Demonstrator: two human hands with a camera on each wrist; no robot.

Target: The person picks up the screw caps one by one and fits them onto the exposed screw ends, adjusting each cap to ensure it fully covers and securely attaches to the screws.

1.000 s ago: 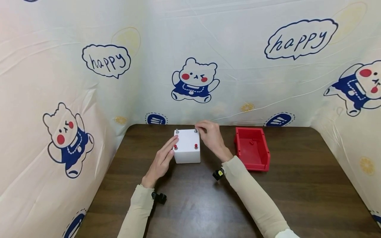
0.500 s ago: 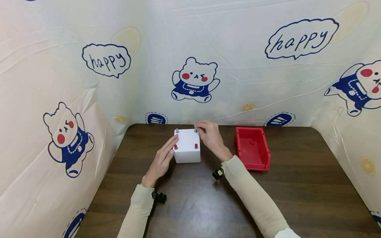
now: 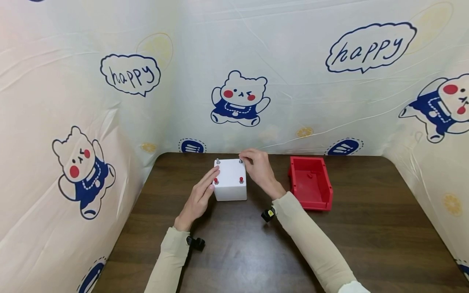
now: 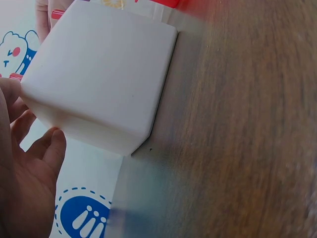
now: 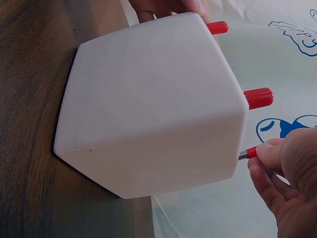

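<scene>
A white box point(image 3: 230, 193) stands on the table, with a short post at each top corner. Red caps cover the near left post point(image 3: 216, 181) and the near right post point(image 3: 241, 180). The far left post point(image 3: 218, 161) shows bare metal. My right hand point(image 3: 261, 169) pinches a small red cap point(image 5: 252, 152) between thumb and fingers at the far right post, whose grey metal point(image 5: 242, 155) shows below the cap. My left hand point(image 3: 198, 199) rests along the box's left side, its fairly straight fingers reaching over the top edge.
A red bin point(image 3: 309, 193) sits to the right of the box, with a small red piece point(image 3: 310, 175) inside. The brown wooden table point(image 3: 234, 252) ends just behind the box at a patterned cloth backdrop point(image 3: 293, 110). A small black camera is worn on each wrist.
Almost nothing differs. Both hands and the box keep their places, and my right fingers stay at the far right post.
</scene>
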